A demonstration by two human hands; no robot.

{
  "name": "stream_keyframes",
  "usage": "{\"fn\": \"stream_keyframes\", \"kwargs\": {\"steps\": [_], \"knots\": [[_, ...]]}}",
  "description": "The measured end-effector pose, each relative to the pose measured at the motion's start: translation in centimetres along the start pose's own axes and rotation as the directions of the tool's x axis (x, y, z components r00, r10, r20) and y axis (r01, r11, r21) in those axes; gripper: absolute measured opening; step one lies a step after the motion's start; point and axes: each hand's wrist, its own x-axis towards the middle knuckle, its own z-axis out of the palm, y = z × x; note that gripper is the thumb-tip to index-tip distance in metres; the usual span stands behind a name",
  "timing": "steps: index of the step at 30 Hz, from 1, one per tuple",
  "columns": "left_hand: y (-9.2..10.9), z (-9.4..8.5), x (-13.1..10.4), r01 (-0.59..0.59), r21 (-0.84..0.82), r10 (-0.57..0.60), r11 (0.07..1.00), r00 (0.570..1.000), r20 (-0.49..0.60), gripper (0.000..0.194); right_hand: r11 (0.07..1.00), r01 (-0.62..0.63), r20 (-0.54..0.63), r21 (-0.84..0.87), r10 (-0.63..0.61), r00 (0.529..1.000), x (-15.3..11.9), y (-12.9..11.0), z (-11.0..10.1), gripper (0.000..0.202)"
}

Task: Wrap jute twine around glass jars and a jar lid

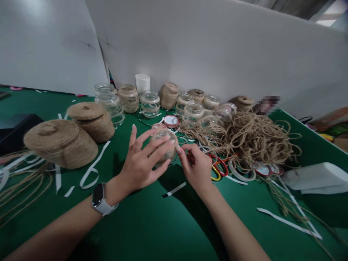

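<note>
Okay so the jar (164, 156) is a little round one, see-through glass with tan twine (175, 138) around its side. It's not wrapped all over: clear glass shows at the top, plus a bit of bare edge down low. It's by the middle of the green table (122, 232). Good chunk of it is covered up, so I honestly can't tell if it's right way up or flipped.

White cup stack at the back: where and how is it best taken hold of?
Probably around the upper part of the cup stack, from the front and above: it stands upright and round, its top showing above the jars near its foot, with the board behind.
</note>
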Motion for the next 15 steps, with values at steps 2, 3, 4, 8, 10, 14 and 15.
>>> {"fn": "stream_keyframes", "kwargs": {"steps": [2,3,4,8,10,14,15], "knots": [[0.25,-0.24,0.29,-0.033,0.071,0.033,0.997,0.999,-0.005,0.049,1.0,0.0,0.003,0.007,0.0,1.0,0.01,-0.03,-0.04,0.014],[0.31,-0.33,0.4,-0.043,0.077,0.043,0.996,0.999,0.002,0.048,1.0,0.008,0.006,0.015,-0.008,1.0,0.01,-0.05,-0.1,0.014],[0.31,-0.39,0.48,-0.05,0.071,0.049,0.996,0.999,0.013,0.047,0.999,0.021,0.011,0.026,-0.021,1.0,0.01,-0.07,-0.18,0.013],[-0.09,-0.43,0.44,-0.081,0.026,0.081,0.996,0.997,0.0,0.043,0.995,0.081,0.015,0.057,-0.082,0.996,-0.05,-0.08,-0.6,0.008],[-0.28,-0.4,0.35,-0.083,0.003,0.083,0.997,0.996,-0.025,0.042,0.993,0.107,-0.001,0.05,-0.107,0.994,-0.13,-0.05,-0.74,0.006],[-0.27,-0.4,0.3,-0.06,-0.056,0.057,0.997,0.997,-0.059,0.039,0.989,0.142,-0.017,0.036,-0.141,0.99,-0.27,0.0,-0.8,0.005],[-0.23,-0.39,0.31,-0.056,-0.072,0.051,0.996,0.996,-0.067,0.038,0.989,0.143,-0.013,0.039,-0.143,0.99,-0.29,0.01,-0.78,0.005]]}}
